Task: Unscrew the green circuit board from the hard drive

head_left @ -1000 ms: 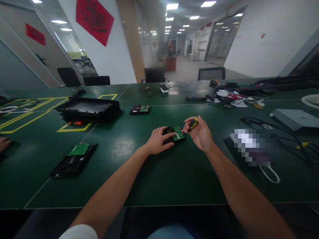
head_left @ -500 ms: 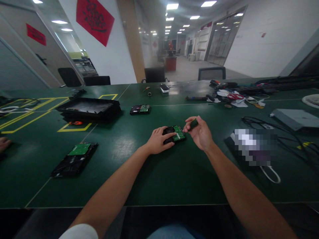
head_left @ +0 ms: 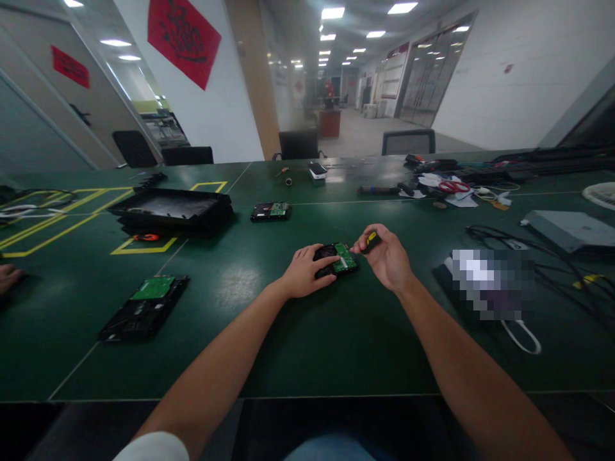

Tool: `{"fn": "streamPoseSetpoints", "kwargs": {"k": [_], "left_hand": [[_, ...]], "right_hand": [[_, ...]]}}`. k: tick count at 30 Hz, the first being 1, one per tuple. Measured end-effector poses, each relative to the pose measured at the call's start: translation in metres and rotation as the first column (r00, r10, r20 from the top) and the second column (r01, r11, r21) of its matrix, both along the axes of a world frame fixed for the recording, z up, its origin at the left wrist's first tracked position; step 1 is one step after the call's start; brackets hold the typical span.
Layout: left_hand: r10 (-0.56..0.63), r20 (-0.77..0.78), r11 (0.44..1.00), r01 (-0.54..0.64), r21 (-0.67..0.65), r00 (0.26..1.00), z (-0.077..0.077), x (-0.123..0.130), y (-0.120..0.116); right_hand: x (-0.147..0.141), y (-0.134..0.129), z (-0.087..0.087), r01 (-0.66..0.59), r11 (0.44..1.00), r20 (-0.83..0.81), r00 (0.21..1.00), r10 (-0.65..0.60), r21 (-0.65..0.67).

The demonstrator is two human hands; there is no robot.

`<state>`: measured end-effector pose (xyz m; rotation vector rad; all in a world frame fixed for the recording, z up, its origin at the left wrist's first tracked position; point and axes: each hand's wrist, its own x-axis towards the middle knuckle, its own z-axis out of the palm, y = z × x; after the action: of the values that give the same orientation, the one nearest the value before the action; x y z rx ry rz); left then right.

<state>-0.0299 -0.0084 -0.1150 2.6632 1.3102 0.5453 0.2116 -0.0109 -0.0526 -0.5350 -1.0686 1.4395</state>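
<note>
A hard drive (head_left: 349, 261) with a green circuit board lies on the table in front of me. My left hand (head_left: 307, 271) steadies it from the left, with the forefinger across the board and the thumb along the near side. In my right hand (head_left: 384, 256) is a screwdriver (head_left: 371, 241) with a black and yellow handle, gripped between thumb and fingers at the drive's right end. The screwdriver's tip is too small to make out. Another hard drive (head_left: 144, 308) rests at the left, and one more drive (head_left: 270, 211) sits farther back.
Stacked black trays (head_left: 173, 208) stand at the back left, beside an orange-handled tool (head_left: 147, 237). Cables, papers and red scissors (head_left: 454, 186) clutter the back right, near a grey box (head_left: 571, 229). Another person's hand (head_left: 8, 278) shows at the left edge.
The screwdriver handle has turned in my right fingers, so its yellow part now faces me. My left hand and the hard drive have stayed in place.
</note>
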Motion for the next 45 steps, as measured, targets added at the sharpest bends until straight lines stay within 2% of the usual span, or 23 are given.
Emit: {"fn": "streamPoseSetpoints", "kwargs": {"k": [8, 14, 22, 29, 40, 45], "left_hand": [[-0.002, -0.005, 1.000, 0.002, 0.006, 1.000, 0.0001, 0.0001, 0.0000], [-0.002, 0.006, 1.000, 0.002, -0.003, 1.000, 0.0009, -0.0004, -0.0006], [0.002, -0.005, 1.000, -0.002, -0.001, 1.000, 0.0004, 0.0000, -0.0002], [0.005, 0.003, 1.000, -0.005, -0.002, 1.000, 0.0013, 0.0005, -0.0007], [0.001, 0.004, 1.000, -0.001, 0.000, 1.000, -0.0013, -0.0005, 0.0007], [-0.002, 0.011, 1.000, 0.002, -0.002, 1.000, -0.0002, -0.0002, -0.0002]], "right_hand": [[0.0020, 0.0027, -0.0018, 0.026, 1.000, 0.068, 0.997, -0.026, 0.009], [0.0004, -0.0004, -0.0012, -0.001, 1.000, 0.011, 1.000, 0.001, 0.010], [0.0028, 0.0025, 0.0000, -0.022, 1.000, 0.022, 1.000, 0.022, -0.006], [0.0008, 0.0007, -0.0020, 0.021, 1.000, 0.033, 0.999, -0.022, 0.024], [0.0025, 0.0026, -0.0018, -0.025, 1.000, 0.025, 0.999, 0.025, -0.005], [0.0023, 0.0035, -0.0056, 0.012, 1.000, 0.043, 0.999, -0.013, 0.019]]}}
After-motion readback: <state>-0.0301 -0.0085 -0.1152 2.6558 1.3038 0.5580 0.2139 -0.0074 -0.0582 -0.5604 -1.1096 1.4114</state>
